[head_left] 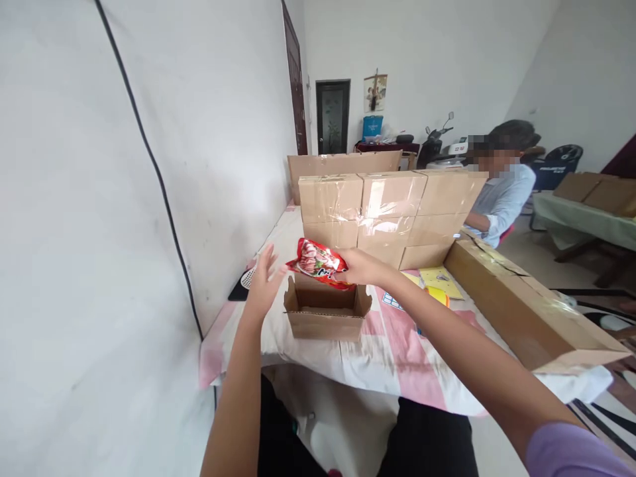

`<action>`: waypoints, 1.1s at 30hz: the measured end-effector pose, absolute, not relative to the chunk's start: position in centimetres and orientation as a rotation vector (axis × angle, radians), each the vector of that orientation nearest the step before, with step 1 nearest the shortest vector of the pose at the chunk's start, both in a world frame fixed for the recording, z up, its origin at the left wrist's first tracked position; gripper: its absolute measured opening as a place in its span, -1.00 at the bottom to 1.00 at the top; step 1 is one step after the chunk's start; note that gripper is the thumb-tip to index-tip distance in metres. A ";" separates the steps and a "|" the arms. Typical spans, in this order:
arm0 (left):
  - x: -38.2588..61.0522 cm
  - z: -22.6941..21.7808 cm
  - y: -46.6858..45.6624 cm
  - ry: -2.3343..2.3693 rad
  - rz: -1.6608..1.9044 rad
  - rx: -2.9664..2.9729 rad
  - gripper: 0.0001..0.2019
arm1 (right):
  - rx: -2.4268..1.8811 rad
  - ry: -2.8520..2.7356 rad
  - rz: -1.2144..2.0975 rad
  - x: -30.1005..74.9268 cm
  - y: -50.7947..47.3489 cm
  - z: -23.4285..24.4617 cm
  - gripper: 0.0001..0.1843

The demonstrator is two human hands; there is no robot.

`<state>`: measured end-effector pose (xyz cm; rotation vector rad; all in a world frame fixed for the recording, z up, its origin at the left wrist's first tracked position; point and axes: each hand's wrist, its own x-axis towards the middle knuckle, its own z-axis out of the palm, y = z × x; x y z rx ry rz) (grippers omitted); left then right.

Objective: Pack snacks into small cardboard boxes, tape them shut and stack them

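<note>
Gripped in my right hand (362, 266) is a red printed food packet (320, 260), tilted above an open cardboard box (325, 327). The box stands near the table's front edge, and its inside looks bare where I can see it. My left hand (267, 281) is raised beside the packet's left corner with fingers spread. Whether a fingertip touches that corner I cannot tell.
Taped cardboard boxes (386, 199) form a wall at the back of the table (348, 358). A long carton (536, 311) runs along the right. Yellow sheets (442, 281) and a yellow roll (438, 296) lie by my right forearm. A person (507, 192) sits beyond.
</note>
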<state>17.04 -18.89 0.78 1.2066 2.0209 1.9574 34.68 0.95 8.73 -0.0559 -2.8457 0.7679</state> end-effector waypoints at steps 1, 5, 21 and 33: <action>16.6 -0.9 -19.0 2.072 1.849 1.069 -0.20 | -0.070 -2.896 0.768 34.8 1.1 8.3 -0.59; 15.7 -6.3 -18.7 2.011 1.566 0.922 -0.35 | -0.239 -3.224 0.441 33.8 -0.2 6.3 -0.57; 16.3 -11.3 -18.6 1.713 1.678 0.989 -0.35 | -0.716 -2.404 0.879 43.4 0.7 -1.6 -0.48; 16.3 -13.6 -19.0 1.826 1.781 1.254 -0.52 | -0.661 -2.154 1.105 41.0 0.8 -5.7 -0.28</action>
